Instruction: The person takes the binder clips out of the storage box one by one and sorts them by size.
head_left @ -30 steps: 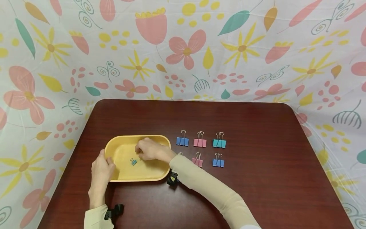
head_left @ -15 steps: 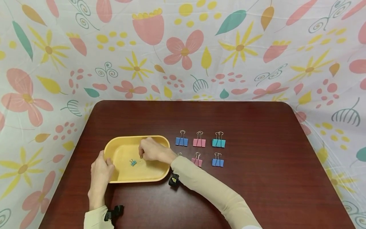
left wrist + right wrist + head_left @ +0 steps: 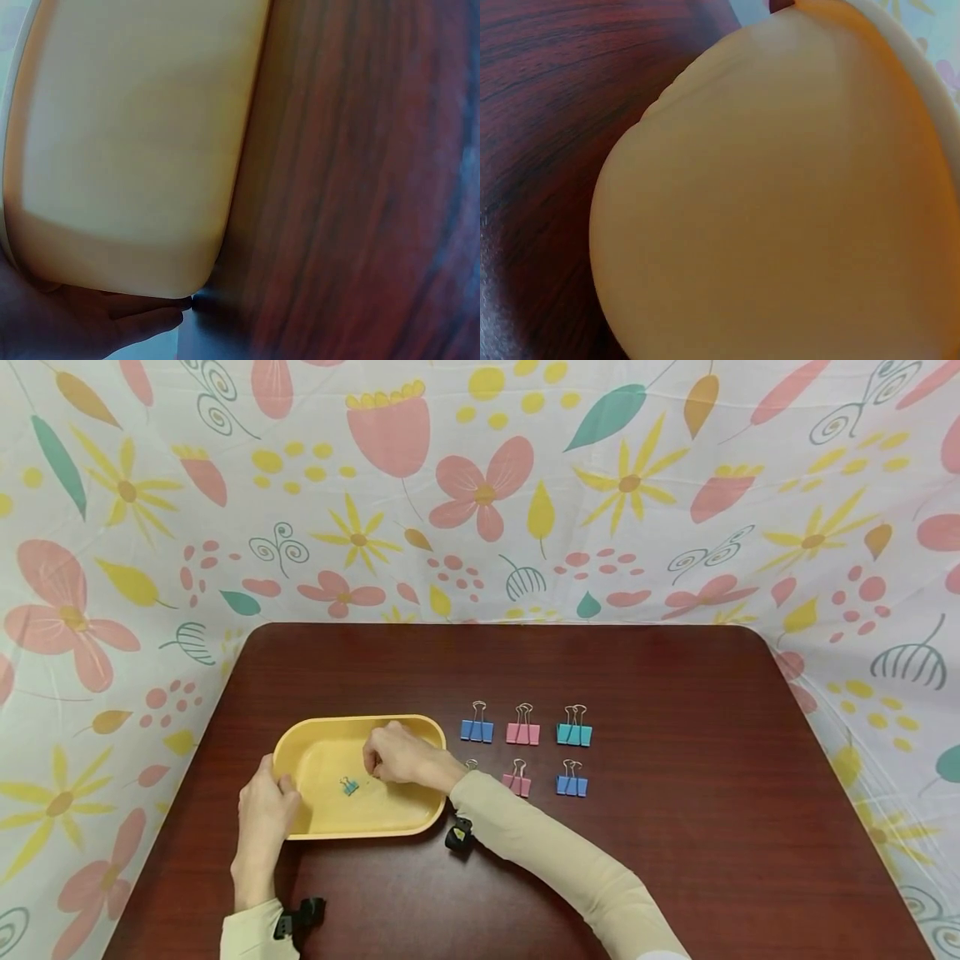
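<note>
My left hand (image 3: 266,806) grips the left end of a yellow tray (image 3: 352,835), its thumb by the rim. In the left wrist view, fingers (image 3: 150,324) lie against the outside of the tray's end. My right hand (image 3: 397,754) reaches into the tray from the right, fingers curled down near its floor. Whether its fingertips hold something small cannot be made out. A small teal binder clip (image 3: 349,787) lies in the tray left of this hand. The right wrist view has only the tray's wall (image 3: 765,195), the table and the cloth.
Binder clips stand in two rows right of the tray: blue (image 3: 477,731), pink (image 3: 522,733) and teal (image 3: 573,734) behind; pink (image 3: 517,784) and blue (image 3: 572,786) in front. The right sleeve (image 3: 555,860) mostly hides another front clip. A flowered cloth (image 3: 480,493) hangs behind the table (image 3: 675,827).
The right hand has shifted slightly right within the tray over the last second, then stayed nearly still. The left hand keeps its hold. The view has tilted slightly.
</note>
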Available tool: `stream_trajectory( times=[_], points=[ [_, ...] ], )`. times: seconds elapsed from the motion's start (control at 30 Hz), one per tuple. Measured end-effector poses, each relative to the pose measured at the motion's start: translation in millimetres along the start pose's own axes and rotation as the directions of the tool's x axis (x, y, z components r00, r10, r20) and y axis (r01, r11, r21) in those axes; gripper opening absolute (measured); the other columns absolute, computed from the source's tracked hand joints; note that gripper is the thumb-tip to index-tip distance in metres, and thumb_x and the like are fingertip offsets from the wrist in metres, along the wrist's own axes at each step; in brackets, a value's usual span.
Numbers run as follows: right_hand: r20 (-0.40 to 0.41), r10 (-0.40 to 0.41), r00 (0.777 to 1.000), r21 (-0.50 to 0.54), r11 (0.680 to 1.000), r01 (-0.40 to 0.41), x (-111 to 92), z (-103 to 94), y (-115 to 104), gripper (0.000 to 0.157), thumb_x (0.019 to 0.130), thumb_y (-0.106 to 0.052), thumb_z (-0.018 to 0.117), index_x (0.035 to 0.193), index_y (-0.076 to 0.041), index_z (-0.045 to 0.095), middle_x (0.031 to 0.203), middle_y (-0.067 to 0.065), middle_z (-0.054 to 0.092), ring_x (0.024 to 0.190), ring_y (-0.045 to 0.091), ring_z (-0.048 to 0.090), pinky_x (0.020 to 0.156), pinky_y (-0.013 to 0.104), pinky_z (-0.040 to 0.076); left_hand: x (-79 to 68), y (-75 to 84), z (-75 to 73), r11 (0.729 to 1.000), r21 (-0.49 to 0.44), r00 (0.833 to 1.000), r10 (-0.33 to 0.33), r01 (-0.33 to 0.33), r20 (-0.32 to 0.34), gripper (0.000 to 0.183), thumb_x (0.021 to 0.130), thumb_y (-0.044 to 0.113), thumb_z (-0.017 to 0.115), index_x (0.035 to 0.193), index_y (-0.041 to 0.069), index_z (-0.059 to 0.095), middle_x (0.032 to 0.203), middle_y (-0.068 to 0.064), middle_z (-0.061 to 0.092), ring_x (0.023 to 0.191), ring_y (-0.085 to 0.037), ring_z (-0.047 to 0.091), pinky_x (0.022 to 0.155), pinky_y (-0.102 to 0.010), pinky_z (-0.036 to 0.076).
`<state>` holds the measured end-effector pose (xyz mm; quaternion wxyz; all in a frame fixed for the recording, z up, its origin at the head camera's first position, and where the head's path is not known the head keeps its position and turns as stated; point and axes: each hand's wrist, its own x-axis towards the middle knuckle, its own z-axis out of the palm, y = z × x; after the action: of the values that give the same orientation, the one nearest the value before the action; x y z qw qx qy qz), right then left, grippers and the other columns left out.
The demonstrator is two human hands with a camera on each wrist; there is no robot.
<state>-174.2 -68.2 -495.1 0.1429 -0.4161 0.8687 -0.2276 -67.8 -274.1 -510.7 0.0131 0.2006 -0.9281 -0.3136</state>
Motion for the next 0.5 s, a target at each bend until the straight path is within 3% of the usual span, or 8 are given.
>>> stream_trajectory(
  times=[0.13,0.37,0.5],
  points=[
    [-0.019,-0.009,1.000,-0.005,1.000,0.009,-2.1,-3.9,0.2,0.019,0.079,0.001,0.072,0.074,-0.017,0.077,0.073,-0.011,0.071,0.068,0.001,0.056,0.065,0.013,0.042,0.2,-0.2,0.0,1.000,0.001,1.000,0.001,-0.001,0.005,0.044,0.102,0.008,0.042,0.143,-0.008,0.041,0.124,-0.040,0.058,0.111,-0.057,0.057,0.088,-0.064,0.046],
    [-0.021,0.000,1.000,0.165,0.986,0.004,-16.8,-27.2,0.5,0.008,0.083,-0.002,0.077,0.089,-0.008,0.076,0.079,-0.004,0.077,0.069,-0.003,0.066,0.065,0.012,0.048,0.3,0.3,-1.2,1.000,0.008,1.000,-0.004,0.003,0.016,0.044,0.103,0.008,0.041,0.144,-0.007,0.040,0.125,-0.040,0.057,0.111,-0.057,0.057,0.089,-0.064,0.045],
    [-0.049,-0.011,0.999,0.193,0.981,0.021,-29.5,-39.4,1.5,0.006,0.087,-0.001,0.074,0.091,-0.006,0.075,0.081,-0.003,0.077,0.072,-0.001,0.069,0.068,0.014,0.050,0.1,0.0,-1.3,1.000,0.003,1.000,0.000,0.000,0.020,0.044,0.103,0.008,0.039,0.144,-0.008,0.039,0.126,-0.041,0.057,0.111,-0.057,0.057,0.089,-0.064,0.045]
  ],
)
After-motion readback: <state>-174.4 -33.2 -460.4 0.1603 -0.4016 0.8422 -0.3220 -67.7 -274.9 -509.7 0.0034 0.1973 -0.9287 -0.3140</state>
